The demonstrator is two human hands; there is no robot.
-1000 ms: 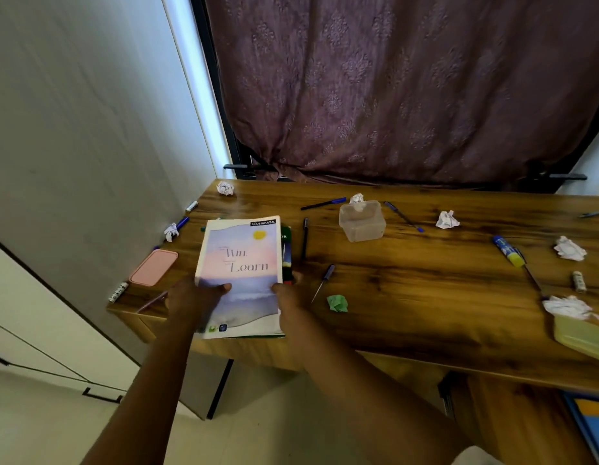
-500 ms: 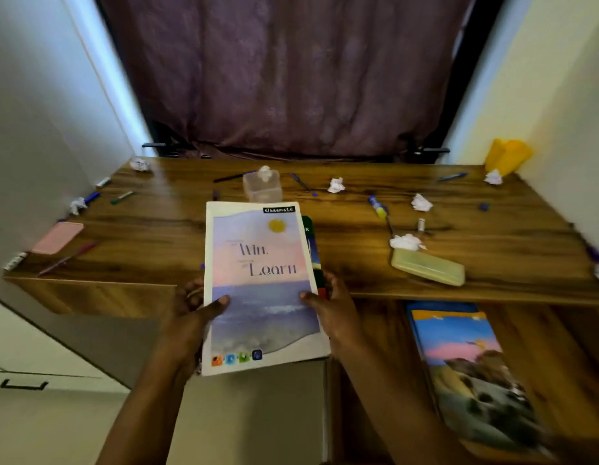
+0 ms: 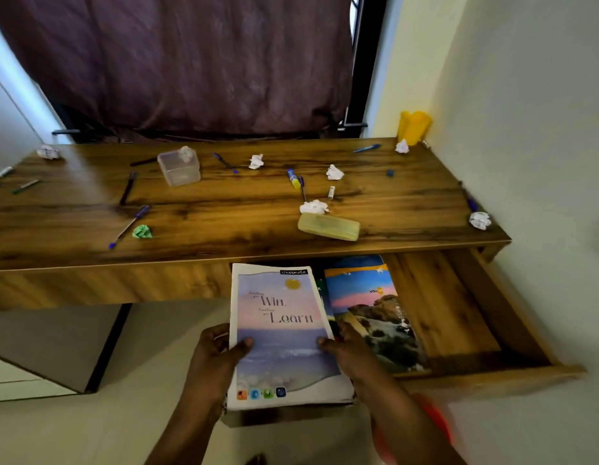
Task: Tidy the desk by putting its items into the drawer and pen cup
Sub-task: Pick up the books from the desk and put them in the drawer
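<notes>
your two hands hold a stack of books (image 3: 291, 405) at the left part of the open drawer (image 3: 459, 317). on top lies the classmate notebook (image 3: 278, 330) with "win, learn" on its cover. your left hand (image 3: 214, 357) grips its left edge: the thumb presses on the cover, the other fingers curl under the stack and are hidden. your right hand (image 3: 350, 350) grips the right edge the same way, thumb on top, fingers out of sight below. what lies under the notebook is hard to make out; only a green strip (image 3: 320, 287) and dark edges show at its right side. it is not possible to tell if the stack rests on the drawer floor or hangs over it; its near end covers the drawer front. just beside it in the drawer lies a landscape-cover book (image 3: 375, 317), its far end hidden under the desk (image 3: 224, 213). your right forearm is blurred.

the yellow pen cup (image 3: 413, 127) stands in the far right corner of the desk; its inside is not visible. a yellow pencil case (image 3: 329, 226) lies near the front edge, a crumpled white paper (image 3: 313, 207) touching it. a clear plastic box (image 3: 179, 169), a green paper ball (image 3: 142, 231) and several pens (image 3: 129, 226) lie scattered; the desk's left end is cut off.
</notes>
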